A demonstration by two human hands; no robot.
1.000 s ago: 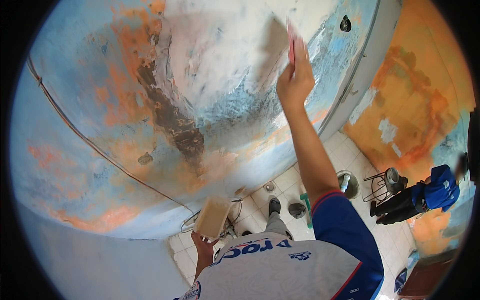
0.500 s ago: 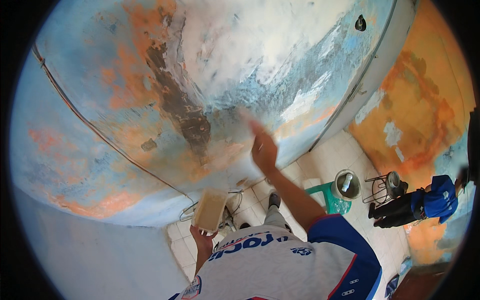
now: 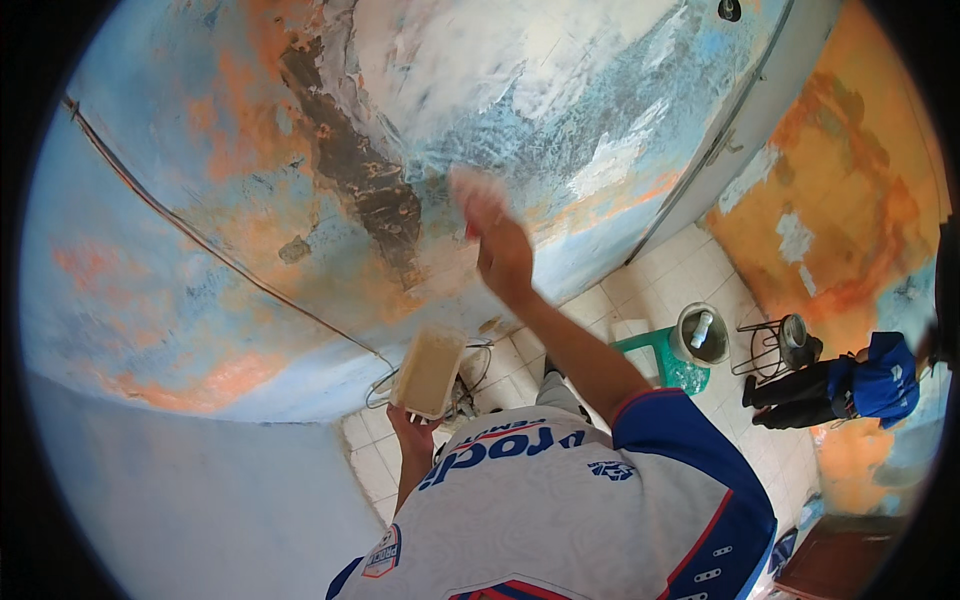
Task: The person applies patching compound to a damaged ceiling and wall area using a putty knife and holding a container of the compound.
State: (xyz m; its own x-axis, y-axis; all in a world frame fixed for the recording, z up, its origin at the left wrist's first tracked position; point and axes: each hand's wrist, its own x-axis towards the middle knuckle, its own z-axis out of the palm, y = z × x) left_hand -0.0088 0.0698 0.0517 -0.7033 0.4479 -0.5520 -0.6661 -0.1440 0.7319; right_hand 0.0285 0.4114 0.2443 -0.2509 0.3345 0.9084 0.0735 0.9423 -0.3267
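My left hand [image 3: 413,430] grips the lower end of a shallow beige rectangular tray [image 3: 430,374], held out in front of my body. My right hand [image 3: 505,262] is raised to the wall, closed around a motion-blurred flat scraper [image 3: 478,192] with a pale blade and a bit of red. The scraper is over the lower edge of the white plastered area; whether it touches the surface I cannot tell. The wall [image 3: 240,250] carries worn blue and orange paint, a dark bare strip [image 3: 385,215] and a broad white filler patch [image 3: 460,70].
On the tiled floor, a green plastic stool [image 3: 668,365] stands beside a bucket [image 3: 703,335] with a white-handled tool in it. Farther right, a person [image 3: 850,380] in blue is near a metal stool [image 3: 765,350]. Cables [image 3: 230,265] run down the wall.
My right hand and the scraper have swept left along the wall. The tray has risen slightly in view, and my view has shifted a little.
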